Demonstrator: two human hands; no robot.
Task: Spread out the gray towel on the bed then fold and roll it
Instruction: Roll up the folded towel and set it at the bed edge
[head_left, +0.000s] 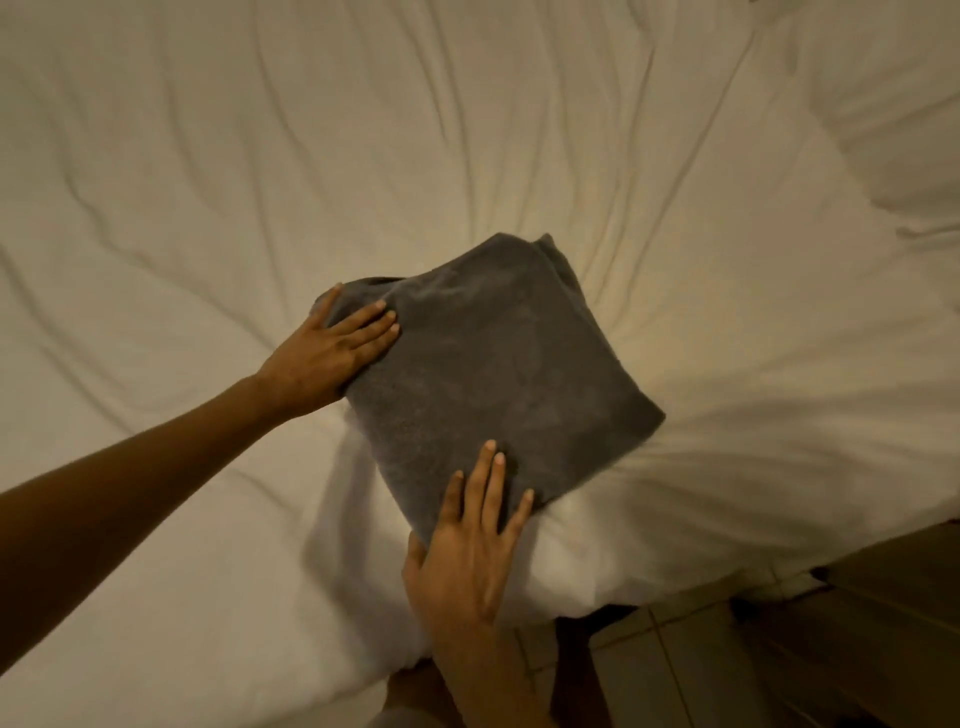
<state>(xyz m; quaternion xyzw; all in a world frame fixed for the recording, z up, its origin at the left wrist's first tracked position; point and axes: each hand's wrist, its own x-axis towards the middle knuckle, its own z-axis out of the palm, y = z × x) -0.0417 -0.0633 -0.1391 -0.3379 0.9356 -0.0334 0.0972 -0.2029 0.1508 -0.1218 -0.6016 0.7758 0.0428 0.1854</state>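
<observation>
**Both hands flat on a folded gray towel at the near edge of the bed**

Nearest the viewer, the right hand (462, 561) reaches forward from the bottom of the view, palm down, with its fingers extended and slightly spread. The fingertips (491, 448) lie on the nearest corner of the gray towel (498, 364), while the thumb sits at the towel's near left edge; whether the thumb tucks under the fabric cannot be told. The hand grips nothing; it lies open on the cloth.

The left hand (327, 356) comes in along a bare forearm from the left side. It too lies palm down, fingers held nearly together and pointing toward the towel's middle, covering the towel's left corner. Its thumb runs along the towel's far left edge. This hand also presses flat rather than clamping.

The gray towel is folded into a thick, roughly square pad, turned so that one corner points toward the viewer. Layers show at its far corner, where a second fold edge peeks out. It rests on the white sheet of the bed (467, 130), close to the near edge, by the bed's near corner. The sheet is creased, with wrinkles radiating outward from the towel.

Beyond the bed's near edge, at lower right, a tiled floor (675, 665) is visible in dim light.
</observation>
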